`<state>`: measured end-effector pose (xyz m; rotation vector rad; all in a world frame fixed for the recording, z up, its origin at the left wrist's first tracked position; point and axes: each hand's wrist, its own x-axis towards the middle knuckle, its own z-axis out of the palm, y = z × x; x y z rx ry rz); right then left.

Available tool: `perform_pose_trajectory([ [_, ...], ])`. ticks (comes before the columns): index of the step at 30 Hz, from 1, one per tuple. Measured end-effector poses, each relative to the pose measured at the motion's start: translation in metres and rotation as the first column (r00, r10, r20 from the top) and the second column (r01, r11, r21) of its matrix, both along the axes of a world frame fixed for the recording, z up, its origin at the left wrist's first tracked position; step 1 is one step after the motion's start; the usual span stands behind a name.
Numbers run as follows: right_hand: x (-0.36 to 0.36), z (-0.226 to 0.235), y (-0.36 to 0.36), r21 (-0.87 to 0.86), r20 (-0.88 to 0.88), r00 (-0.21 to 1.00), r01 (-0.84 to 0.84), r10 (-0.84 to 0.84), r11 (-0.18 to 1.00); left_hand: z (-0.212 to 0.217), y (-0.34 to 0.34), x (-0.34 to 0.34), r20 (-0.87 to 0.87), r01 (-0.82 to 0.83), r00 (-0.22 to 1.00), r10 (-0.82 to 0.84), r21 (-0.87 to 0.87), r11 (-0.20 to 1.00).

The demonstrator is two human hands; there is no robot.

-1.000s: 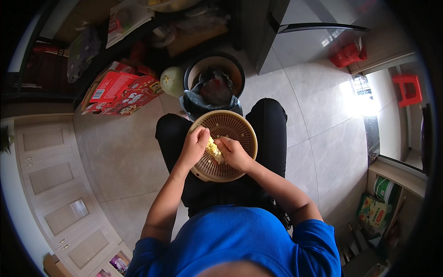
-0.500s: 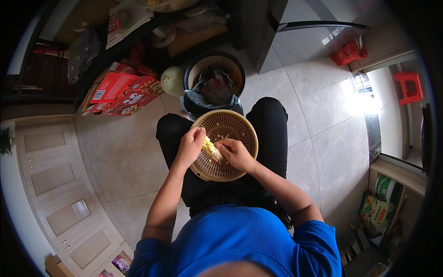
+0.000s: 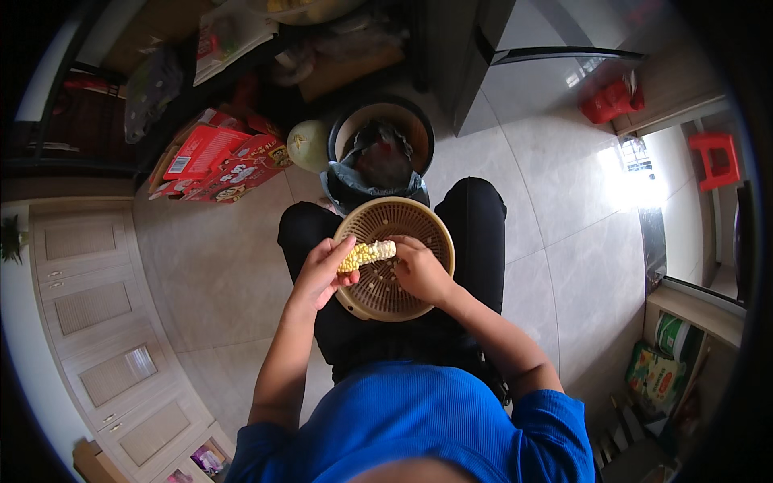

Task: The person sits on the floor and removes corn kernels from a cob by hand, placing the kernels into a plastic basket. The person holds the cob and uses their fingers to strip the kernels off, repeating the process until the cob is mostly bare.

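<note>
My left hand (image 3: 319,275) is closed around one end of a corn cob (image 3: 371,253), which lies nearly level over a round tan plastic colander (image 3: 348,299). Yellow kernels cover the cob's left part, while its right end is pale and stripped. Right beside that bare end is my right hand (image 3: 422,272), fingers curled down and partly hidden, so I cannot make out what is in them. A few loose kernels lie in the colander, which rests on my lap between my black-trousered knees.
Just beyond my knees stands a bin (image 3: 427,133) lined with a dark bag. A pale green round melon (image 3: 308,146) and red cardboard boxes (image 3: 229,165) are left of it. Cabinets (image 3: 105,322) line the left; a red stool (image 3: 715,161) is far right.
The cob has turned from slanting downward to nearly level, showing its bare end. My left hand has rolled open to the side around it, and my right hand has shifted right.
</note>
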<state>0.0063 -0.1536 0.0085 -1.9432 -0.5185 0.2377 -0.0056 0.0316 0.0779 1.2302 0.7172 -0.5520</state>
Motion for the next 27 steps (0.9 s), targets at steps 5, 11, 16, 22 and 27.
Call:
perform_pose_trajectory([
  [5, 0.007, 0.006, -0.015, 0.156, -0.468, 0.882, 0.146, -0.057, 0.977, 0.000, 0.007, -0.012, -0.068, 0.009, 0.997, -0.031, -0.302, 0.953],
  [11, 0.012, 0.052, -0.010, 0.259, -0.329, 0.916, -0.146, 0.229, 0.955, -0.004, -0.002, -0.013, 0.053, 0.124, 0.990, -0.129, 0.093, 0.988],
  [16, 0.012, 0.051, -0.008, 0.172, -0.197, 0.942, -0.241, 0.273, 0.955, -0.002, -0.010, -0.010, 0.053, 0.158, 0.985, -0.167, 0.144, 0.977],
  [22, 0.006, 0.037, -0.006, 0.178, -0.093, 0.969, -0.209, 0.228, 0.962, -0.017, -0.011, -0.012, 0.146, 0.187, 0.962, -0.232, 0.273, 0.944],
  [27, 0.001, 0.025, -0.003, 0.172, -0.153, 0.973, -0.148, 0.174, 0.974, -0.014, -0.013, -0.009, 0.162, 0.199, 0.952, -0.259, 0.311, 0.929],
])
